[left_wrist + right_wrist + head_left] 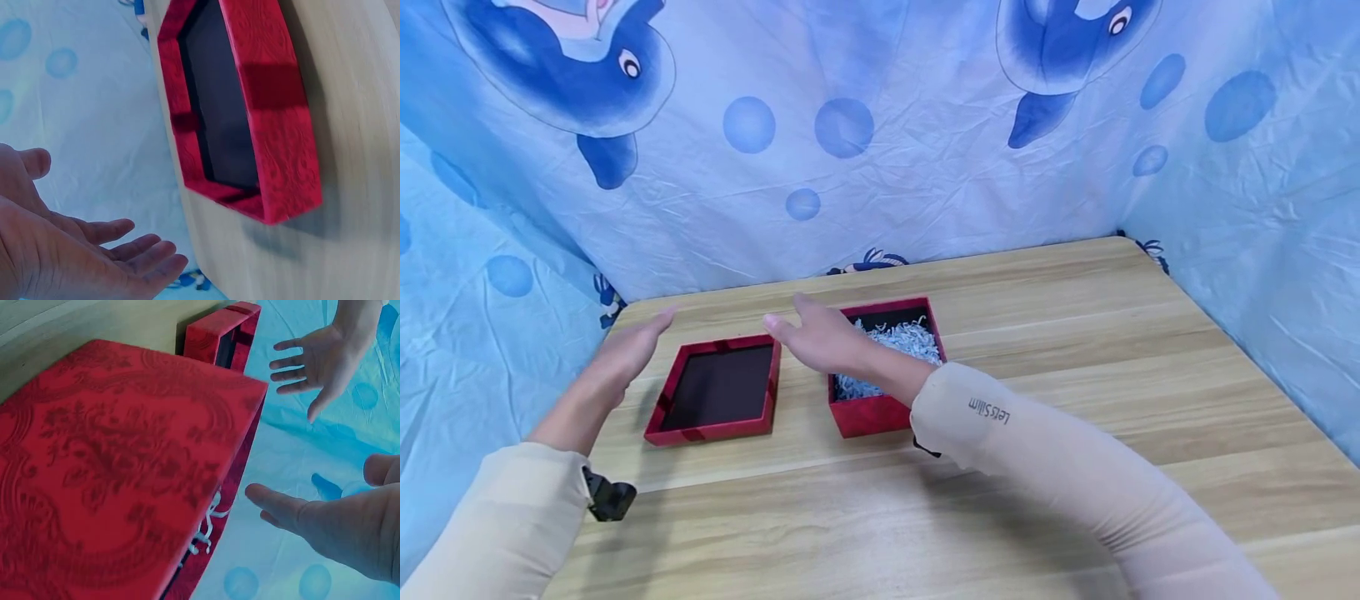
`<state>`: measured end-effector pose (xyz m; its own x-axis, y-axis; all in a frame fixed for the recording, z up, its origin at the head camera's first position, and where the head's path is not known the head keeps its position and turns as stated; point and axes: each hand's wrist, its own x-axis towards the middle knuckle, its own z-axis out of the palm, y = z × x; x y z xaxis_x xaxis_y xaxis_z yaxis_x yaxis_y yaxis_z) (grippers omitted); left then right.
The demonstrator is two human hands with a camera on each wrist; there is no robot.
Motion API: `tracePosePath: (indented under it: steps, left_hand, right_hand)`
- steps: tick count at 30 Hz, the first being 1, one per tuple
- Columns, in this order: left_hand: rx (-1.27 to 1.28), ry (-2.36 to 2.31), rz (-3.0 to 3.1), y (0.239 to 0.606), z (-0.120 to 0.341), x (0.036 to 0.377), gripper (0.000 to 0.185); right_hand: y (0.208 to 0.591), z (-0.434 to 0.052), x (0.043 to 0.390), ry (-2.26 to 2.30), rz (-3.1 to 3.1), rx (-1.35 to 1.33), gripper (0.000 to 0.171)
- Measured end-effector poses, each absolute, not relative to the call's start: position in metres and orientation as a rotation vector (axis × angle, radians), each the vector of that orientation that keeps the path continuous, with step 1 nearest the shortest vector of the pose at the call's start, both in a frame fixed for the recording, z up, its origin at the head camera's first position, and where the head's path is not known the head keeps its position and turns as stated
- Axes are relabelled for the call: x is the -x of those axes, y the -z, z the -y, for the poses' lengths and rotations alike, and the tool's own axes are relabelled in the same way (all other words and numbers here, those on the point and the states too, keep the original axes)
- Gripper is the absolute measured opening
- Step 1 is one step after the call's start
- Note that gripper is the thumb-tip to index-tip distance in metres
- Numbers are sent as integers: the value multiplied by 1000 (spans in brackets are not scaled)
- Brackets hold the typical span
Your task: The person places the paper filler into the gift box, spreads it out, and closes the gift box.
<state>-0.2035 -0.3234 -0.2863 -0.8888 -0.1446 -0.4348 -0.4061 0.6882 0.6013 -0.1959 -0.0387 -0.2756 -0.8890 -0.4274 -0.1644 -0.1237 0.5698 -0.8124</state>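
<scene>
A red box lid (718, 390) lies upside down on the wooden table (1075, 350), its dark inside facing up (219, 100). Right of it stands the red box base (880, 412), filled with white shredded paper (902, 342). My left hand (628, 350) hovers open just left of the lid, palm facing right, fingers straight (131, 250). My right hand (820, 333) hovers open above the gap between lid and base, holding nothing (294, 509). The right wrist view shows the base's patterned red side (119, 469) close up.
A blue cloth with whale prints (880, 125) hangs behind and on both sides of the table. Bare wood stretches to the right and toward the front edge. A black strap clip (610, 498) sits at my left cuff.
</scene>
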Motion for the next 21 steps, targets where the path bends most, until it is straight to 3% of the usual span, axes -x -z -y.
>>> tracePosePath:
  steps: [21]
  left_hand:
    - [530, -1106, -2262, 306, 344, 206, 119]
  right_hand:
    - [296, 89, 184, 1344, -2197, 4, 80]
